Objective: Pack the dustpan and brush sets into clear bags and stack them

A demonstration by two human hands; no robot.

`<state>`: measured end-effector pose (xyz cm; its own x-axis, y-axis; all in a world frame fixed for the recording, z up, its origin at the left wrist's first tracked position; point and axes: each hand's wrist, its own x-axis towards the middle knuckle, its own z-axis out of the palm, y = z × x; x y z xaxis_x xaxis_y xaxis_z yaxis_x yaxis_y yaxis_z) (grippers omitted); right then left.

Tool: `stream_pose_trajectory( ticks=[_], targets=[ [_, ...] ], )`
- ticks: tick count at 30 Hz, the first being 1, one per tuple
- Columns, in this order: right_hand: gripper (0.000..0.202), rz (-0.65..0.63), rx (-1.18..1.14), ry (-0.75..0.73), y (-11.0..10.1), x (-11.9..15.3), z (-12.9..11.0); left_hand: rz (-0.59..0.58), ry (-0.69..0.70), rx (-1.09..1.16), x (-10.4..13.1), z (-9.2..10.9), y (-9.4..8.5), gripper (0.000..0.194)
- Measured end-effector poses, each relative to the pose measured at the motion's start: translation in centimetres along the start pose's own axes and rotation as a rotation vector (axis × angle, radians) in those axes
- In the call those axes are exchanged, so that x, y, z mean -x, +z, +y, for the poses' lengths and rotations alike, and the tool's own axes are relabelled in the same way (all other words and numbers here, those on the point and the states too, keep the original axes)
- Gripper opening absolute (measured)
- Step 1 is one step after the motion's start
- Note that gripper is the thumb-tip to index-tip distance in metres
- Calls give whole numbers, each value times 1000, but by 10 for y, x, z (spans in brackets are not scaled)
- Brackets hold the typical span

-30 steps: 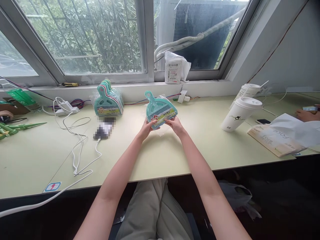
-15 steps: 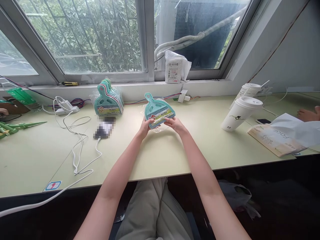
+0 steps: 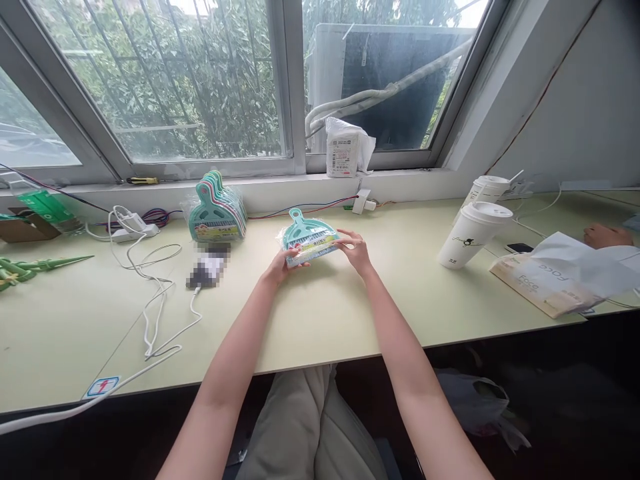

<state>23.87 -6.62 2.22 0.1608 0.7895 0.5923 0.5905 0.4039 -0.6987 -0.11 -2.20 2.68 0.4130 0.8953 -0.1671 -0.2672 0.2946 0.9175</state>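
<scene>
Between my hands is a teal mini dustpan-and-brush set in clear plastic, with a printed label band across its front. Its looped handle points away from me, and it leans back low over the table. My left hand grips the lower left corner, thumb on the front. At the right edge, my right hand pinches the wrapped set between thumb and fingers. Left of my hands, a row of similar wrapped dustpan sets in teal and pink stands upright near the wall.
A pixelated item with a white cable lies to the left, near a power strip. White cups and a tissue pack are on the right. Another person's hand rests beyond them. A wrapped package sits on the sill.
The dustpan set has tipped further back and sunk slightly toward the table. My right hand has moved a little up along its right edge. The view has shifted slightly.
</scene>
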Motion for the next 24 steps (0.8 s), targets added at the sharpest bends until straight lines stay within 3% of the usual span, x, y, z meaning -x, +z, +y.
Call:
stream_pose_trajectory(
  ticks=[5,11,15,19,22,24],
  targets=[
    [22,-20,-295,138,5,2,7,-138,-34,-103,1,-1,-5,42],
    [34,47,-363,280,15,4,21,-270,7,-220,9,-3,4,55],
    [68,19,-436,505,16,3,28,-244,0,-248,13,1,5,54],
    [57,55,-523,535,14,2,31,-195,90,-283,13,2,6,63],
    [50,166,-505,492,15,2,30,-51,279,-417,3,-5,6,74],
    [44,181,-429,477,18,0,29,53,384,-502,-11,-10,3,68]
  ],
)
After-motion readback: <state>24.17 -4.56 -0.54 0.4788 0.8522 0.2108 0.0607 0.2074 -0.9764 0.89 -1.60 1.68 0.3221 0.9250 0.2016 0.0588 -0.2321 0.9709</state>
